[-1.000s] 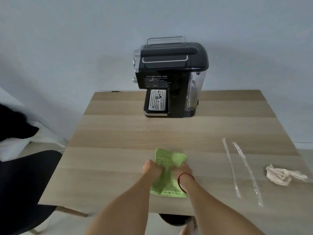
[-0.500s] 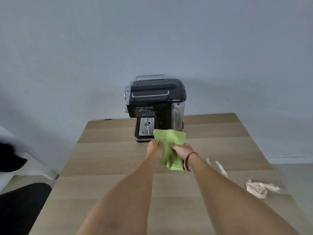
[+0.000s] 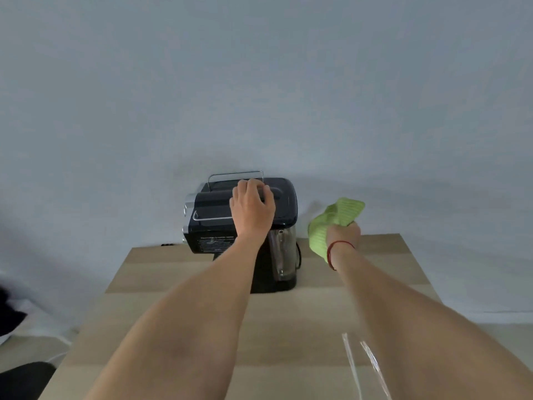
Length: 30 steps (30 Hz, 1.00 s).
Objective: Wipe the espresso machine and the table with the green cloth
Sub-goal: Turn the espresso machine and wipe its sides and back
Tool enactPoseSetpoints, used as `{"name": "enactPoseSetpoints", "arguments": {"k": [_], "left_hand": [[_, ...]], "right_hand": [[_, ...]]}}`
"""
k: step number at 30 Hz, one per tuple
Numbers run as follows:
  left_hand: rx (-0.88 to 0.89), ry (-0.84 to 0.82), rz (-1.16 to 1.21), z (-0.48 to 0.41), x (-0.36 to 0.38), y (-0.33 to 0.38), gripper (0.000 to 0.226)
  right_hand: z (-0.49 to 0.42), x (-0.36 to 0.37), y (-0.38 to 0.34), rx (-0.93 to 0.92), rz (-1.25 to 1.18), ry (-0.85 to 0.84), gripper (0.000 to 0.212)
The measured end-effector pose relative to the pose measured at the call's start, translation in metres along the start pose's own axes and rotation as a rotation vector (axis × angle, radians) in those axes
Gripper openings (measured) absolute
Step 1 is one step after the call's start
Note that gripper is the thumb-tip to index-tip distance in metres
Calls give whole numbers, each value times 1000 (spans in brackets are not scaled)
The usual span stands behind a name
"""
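A: Centre of frame: why was the left hand (image 3: 252, 209) on the espresso machine (image 3: 284, 197)?

B: It lay on the black lid, fingers loosely bent, gripping nothing. It was steadying the machine, I judged.

A: And the green cloth (image 3: 336, 219)?

B: Right of centre, bunched in the right hand's (image 3: 343, 233) closed fingers, raised beside the machine, above the table (image 3: 302, 327). It seemed poised for wiping.

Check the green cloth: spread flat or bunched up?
Bunched up. The right hand grips the green cloth as a crumpled wad in the air, beside the espresso machine and apart from it.
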<state>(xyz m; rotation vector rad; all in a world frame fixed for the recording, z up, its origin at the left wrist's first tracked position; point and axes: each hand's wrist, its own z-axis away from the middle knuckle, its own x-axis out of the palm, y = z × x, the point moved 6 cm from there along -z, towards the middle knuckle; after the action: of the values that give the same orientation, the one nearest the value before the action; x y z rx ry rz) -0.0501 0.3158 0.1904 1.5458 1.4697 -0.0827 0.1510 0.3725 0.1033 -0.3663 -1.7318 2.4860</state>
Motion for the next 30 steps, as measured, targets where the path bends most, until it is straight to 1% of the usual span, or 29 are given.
{"name": "enactPoseSetpoints", "arguments": {"k": [3,6,8,9,10,11,12,13,14,15,18,20,22,23,26,27,30], "left_hand": [[-42,-163,-141,-20,25,-22,35],[-71,-397,-354,-37,49,-35,59],[-113,-553,-448,-47,63,-39,70],[-138,-591,-463,-51,66,-41,72],[-159,-602,-471,-54,69,-43,73],[-173,-599,-479,-57,71,-44,74],[-181,-589,-485,-58,73,-45,73],[-187,-578,-488,-60,75,-44,73],[-196,-570,-492,-60,75,-44,72],[-205,-569,-498,-61,75,-43,72],[-211,-591,-515,-62,76,-41,70],[-208,-602,-513,-61,75,-42,69],[-200,-601,-517,-59,75,-42,68],[-199,-599,-516,-59,76,-42,68],[-205,-587,-514,-59,77,-41,67],[-205,-582,-514,-59,76,-41,66],[-194,-576,-514,-57,75,-39,65]], "right_hand": [[-17,19,2,12,0,-58,26],[-26,33,11,57,-58,-127,20],[-28,42,17,122,-125,-186,17],[-27,49,20,179,-140,-233,21],[-25,59,22,257,-174,-300,33],[-22,69,22,358,-235,-372,58],[-20,79,24,457,-308,-420,88],[-22,88,26,522,-392,-444,110],[-26,95,28,535,-480,-461,119],[-33,100,31,527,-528,-469,118],[-38,101,34,468,-572,-443,102],[-33,110,29,416,-520,-466,95],[-32,123,25,336,-412,-498,83],[-35,131,27,324,-357,-510,83],[-44,145,50,385,-262,-554,99],[-42,142,56,425,-233,-566,97],[-31,128,65,490,-202,-527,68]]}}
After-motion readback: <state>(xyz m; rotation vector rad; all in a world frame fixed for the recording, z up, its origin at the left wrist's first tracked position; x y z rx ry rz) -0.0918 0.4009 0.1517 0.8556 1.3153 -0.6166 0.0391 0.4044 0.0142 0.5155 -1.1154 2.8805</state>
